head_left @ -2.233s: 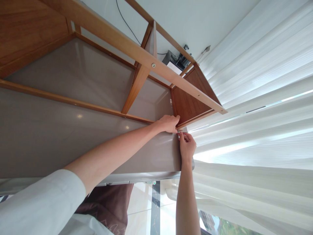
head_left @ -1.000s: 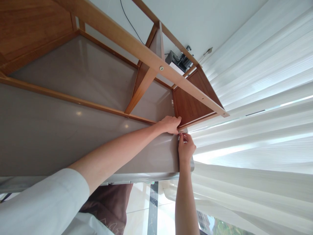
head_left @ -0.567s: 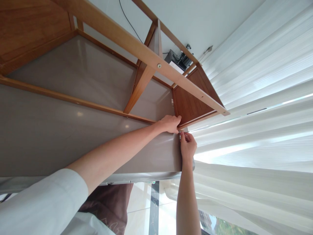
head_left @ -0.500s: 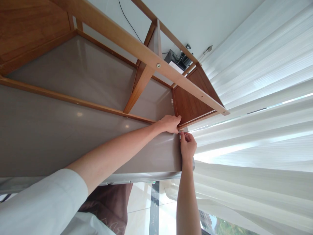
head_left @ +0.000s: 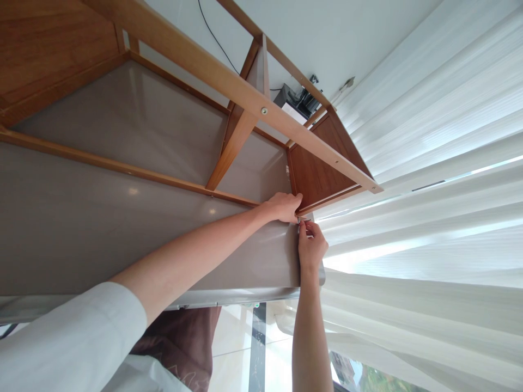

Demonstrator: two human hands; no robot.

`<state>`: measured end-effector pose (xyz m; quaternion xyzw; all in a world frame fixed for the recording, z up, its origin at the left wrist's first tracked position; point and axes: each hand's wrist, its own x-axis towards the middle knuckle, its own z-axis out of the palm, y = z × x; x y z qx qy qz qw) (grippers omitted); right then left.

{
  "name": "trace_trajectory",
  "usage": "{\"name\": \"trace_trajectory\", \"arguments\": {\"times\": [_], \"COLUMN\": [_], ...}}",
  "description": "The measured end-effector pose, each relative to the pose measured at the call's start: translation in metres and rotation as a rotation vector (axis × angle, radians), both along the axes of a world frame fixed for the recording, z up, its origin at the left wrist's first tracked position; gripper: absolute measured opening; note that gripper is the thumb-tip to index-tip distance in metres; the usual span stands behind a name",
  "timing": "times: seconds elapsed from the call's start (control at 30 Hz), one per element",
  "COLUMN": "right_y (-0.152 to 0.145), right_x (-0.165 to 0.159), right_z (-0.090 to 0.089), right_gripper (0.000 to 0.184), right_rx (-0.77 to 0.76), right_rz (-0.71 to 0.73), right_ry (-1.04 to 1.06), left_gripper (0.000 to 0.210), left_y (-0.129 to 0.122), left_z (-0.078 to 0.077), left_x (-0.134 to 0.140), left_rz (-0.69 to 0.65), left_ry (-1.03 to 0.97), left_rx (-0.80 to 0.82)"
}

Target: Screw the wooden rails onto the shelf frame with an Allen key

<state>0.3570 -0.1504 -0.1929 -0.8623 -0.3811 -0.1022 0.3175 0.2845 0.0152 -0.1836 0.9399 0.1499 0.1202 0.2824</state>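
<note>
A brown wooden frame (head_left: 196, 68) with slats and end panels lies on its side on a grey tabletop (head_left: 102, 234). My left hand (head_left: 284, 207) is closed around its lower rail, at the corner by the right end panel (head_left: 322, 160). Just below that corner, my right hand (head_left: 312, 245) is in a pinch. A thin, dark tool like a hex key shows as a sliver between its fingertips, against the frame's end; most of it is hidden. A round bolt head (head_left: 264, 111) sits in the upper rail.
White curtains (head_left: 429, 228) hang close on the right. Behind the frame are a black device (head_left: 308, 103) and a dark cable (head_left: 216, 41) against the wall. A dark brown cloth (head_left: 183, 343) hangs below the table edge, above a pale floor (head_left: 232, 332).
My right hand has shifted slightly left, and its fingers have turned a little around the thin tool. The left hand and the frame look nearly unmoved.
</note>
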Motion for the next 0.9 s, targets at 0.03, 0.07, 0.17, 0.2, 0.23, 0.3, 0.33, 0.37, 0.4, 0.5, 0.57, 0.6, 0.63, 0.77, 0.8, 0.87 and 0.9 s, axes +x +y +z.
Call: {"name": "trace_trajectory", "arguments": {"times": [0.03, 0.07, 0.17, 0.2, 0.23, 0.3, 0.33, 0.37, 0.4, 0.5, 0.57, 0.6, 0.63, 0.77, 0.8, 0.87, 0.9], "right_y": [0.0000, -0.0002, -0.0007, -0.0008, -0.0008, -0.0008, -0.0007, -0.0006, -0.0006, -0.0006, -0.0008, -0.0009, -0.0009, -0.0007, -0.0006, -0.0004, -0.0003], "right_x": [-0.0004, -0.0006, -0.0001, 0.0002, 0.0004, 0.0005, 0.0003, 0.0001, -0.0002, -0.0008, -0.0012, -0.0015, -0.0018, -0.0036, -0.0040, -0.0043, -0.0043], "right_z": [-0.0002, -0.0004, -0.0014, -0.0017, -0.0019, -0.0021, -0.0021, -0.0021, -0.0020, -0.0021, -0.0023, -0.0024, -0.0025, -0.0026, -0.0027, -0.0030, -0.0032], "right_gripper": [0.036, 0.036, 0.035, 0.035, 0.034, 0.034, 0.034, 0.035, 0.036, 0.037, 0.037, 0.037, 0.036, 0.038, 0.038, 0.039, 0.040], "right_rx": [-0.004, -0.007, -0.017, -0.021, -0.024, -0.031, -0.035, -0.039, -0.043, -0.054, -0.061, -0.064, -0.069, -0.094, -0.100, -0.110, -0.115], "right_rz": [0.001, 0.001, 0.001, 0.002, 0.003, 0.005, 0.007, 0.009, 0.012, 0.016, 0.016, 0.018, 0.021, 0.051, 0.058, 0.066, 0.069], "right_ry": [-0.016, -0.029, -0.057, -0.064, -0.070, -0.082, -0.088, -0.093, -0.097, -0.108, -0.115, -0.120, -0.125, -0.150, -0.158, -0.174, -0.181], "left_gripper": [0.058, 0.058, 0.060, 0.060, 0.060, 0.061, 0.061, 0.061, 0.061, 0.061, 0.062, 0.062, 0.063, 0.063, 0.063, 0.062, 0.062], "left_y": [0.0000, 0.0000, -0.0001, -0.0001, -0.0002, -0.0003, -0.0003, -0.0002, -0.0002, 0.0000, 0.0000, 0.0000, -0.0001, -0.0002, -0.0001, 0.0000, 0.0000], "left_z": [-0.0002, -0.0003, -0.0003, -0.0001, 0.0001, 0.0007, 0.0010, 0.0013, 0.0015, 0.0016, 0.0013, 0.0011, 0.0010, 0.0014, 0.0016, 0.0022, 0.0024], "left_x": [0.0001, 0.0002, 0.0002, 0.0001, 0.0001, -0.0002, -0.0003, -0.0005, -0.0006, -0.0008, -0.0006, -0.0006, -0.0005, -0.0008, -0.0011, -0.0016, -0.0018], "left_rz": [0.001, 0.002, 0.002, 0.002, 0.002, 0.002, 0.002, 0.001, 0.000, -0.001, 0.000, -0.001, -0.002, -0.004, -0.003, -0.002, -0.003], "left_ry": [-0.001, -0.002, 0.001, 0.003, 0.005, 0.008, 0.009, 0.009, 0.009, 0.008, 0.010, 0.011, 0.011, 0.018, 0.019, 0.021, 0.021], "left_rx": [0.000, 0.000, -0.003, -0.005, -0.007, -0.009, -0.010, -0.011, -0.011, -0.011, -0.013, -0.014, -0.016, -0.025, -0.027, -0.031, -0.033]}}
